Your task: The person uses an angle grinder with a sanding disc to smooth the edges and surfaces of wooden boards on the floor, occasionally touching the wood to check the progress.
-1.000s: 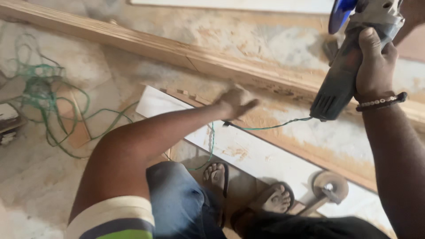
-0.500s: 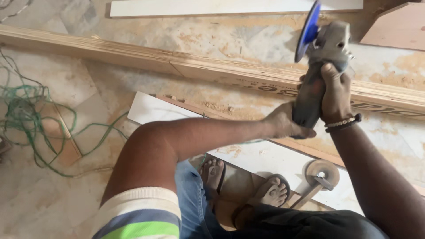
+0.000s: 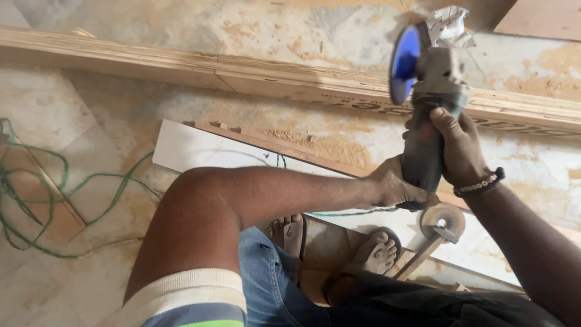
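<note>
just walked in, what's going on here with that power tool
A person crouched on a dusty floor grips an angle grinder with both hands: the right hand high on its body, the left hand at the lower end. Its blue disc is raised above a long wooden board. A green cord lies nearby.

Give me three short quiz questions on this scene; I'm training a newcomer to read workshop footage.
1. True or false: both hands grip the angle grinder.
2. What colour is the grinder's disc?
A red
B blue
C yellow
3. What lies on the floor at far left?

Key:
1. True: the left hand holds the grinder's lower end, the right hand its body.
2. B.
3. A green cord.
</note>
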